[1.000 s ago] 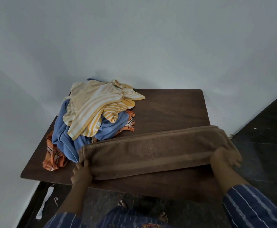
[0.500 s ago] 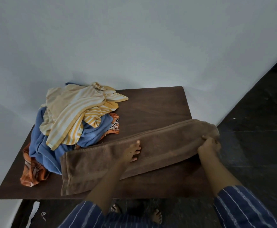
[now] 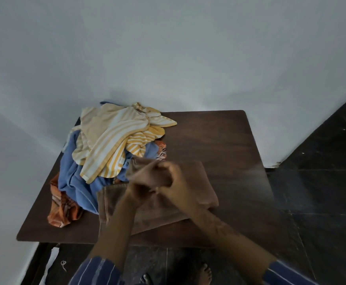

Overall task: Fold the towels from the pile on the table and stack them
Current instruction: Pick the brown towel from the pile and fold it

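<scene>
Both hands, left hand (image 3: 139, 190) and right hand (image 3: 174, 182), blurred, closed together on brown towel (image 3: 188, 200) end, beside pile (image 3: 106, 153).

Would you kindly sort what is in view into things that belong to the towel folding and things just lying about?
Belongs to the job:
brown towel
pile of unfolded towels
table
left hand
right hand

Just lying about:
white scrap on the floor
</scene>
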### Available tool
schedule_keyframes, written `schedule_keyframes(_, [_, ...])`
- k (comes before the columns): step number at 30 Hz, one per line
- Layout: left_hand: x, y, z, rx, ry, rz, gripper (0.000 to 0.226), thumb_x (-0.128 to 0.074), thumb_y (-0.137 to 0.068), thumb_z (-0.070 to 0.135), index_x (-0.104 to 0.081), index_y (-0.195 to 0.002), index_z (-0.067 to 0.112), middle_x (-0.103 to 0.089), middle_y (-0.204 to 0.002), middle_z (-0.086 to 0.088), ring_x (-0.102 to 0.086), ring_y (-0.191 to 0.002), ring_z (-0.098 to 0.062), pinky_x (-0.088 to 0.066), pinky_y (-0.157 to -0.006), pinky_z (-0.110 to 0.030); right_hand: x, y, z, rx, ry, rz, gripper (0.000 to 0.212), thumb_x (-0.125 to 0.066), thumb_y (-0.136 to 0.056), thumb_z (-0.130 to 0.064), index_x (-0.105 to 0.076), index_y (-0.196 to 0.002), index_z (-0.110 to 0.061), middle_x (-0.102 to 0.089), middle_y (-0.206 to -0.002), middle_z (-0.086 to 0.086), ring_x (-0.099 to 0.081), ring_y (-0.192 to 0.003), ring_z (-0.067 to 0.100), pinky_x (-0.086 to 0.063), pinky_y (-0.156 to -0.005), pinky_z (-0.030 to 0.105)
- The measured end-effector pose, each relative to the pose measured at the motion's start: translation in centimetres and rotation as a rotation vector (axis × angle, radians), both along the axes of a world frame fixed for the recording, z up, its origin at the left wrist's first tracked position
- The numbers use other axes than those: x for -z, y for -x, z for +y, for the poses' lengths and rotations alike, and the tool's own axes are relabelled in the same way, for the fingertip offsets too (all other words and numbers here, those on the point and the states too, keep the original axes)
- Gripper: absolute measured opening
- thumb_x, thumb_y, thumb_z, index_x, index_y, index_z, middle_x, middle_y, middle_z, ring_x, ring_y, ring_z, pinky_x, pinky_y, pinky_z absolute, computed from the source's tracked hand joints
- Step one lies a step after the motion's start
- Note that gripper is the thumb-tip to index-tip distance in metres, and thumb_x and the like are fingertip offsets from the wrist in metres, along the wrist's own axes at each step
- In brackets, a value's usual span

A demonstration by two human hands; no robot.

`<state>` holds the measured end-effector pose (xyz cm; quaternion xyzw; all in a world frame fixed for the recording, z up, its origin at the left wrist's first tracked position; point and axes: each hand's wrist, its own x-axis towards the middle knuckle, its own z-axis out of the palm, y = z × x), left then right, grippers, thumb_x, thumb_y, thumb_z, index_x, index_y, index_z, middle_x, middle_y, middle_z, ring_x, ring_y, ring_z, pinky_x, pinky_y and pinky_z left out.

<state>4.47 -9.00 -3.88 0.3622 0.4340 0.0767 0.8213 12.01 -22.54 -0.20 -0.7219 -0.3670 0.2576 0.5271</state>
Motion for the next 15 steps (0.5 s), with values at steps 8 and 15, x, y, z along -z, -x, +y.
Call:
schedule_keyframes(8, [2.3, 11.4, 6.9, 0.004, -0.042, 0.249, 0.043, -0.058, -0.086, 0.054, -0.062, -0.109, 0.017, -0.051, -0.071, -0.005, -0.049, -0.053, -0.017, -0.045, -0.046, -0.029, 5.2, 9.2, 4.5, -0.140, 0.209, -0.197, 0.045, -0.052, -0.076, 0.000, -0.059, -0.118, -0.012, -0.058, -0.114, 0.006, -0.057, -0.104, 0.023, -0.047, -0.092, 0.041])
schedule_keyframes(15, [0.4, 11.8, 8.2, 0.080, -0.700, 0.309, 0.046, -0.069, -0.084, 0.016, -0.042, -0.121, 0.013, -0.051, -0.104, 0.000, -0.054, -0.090, -0.018, -0.044, -0.065, -0.023, 4.6, 12.1, 7.3, -0.347, 0.152, -0.384, 0.031, -0.059, -0.071, -0.007, -0.057, -0.102, -0.010, -0.055, -0.104, 0.006, -0.049, -0.098, 0.023, -0.040, -0.087, 0.035])
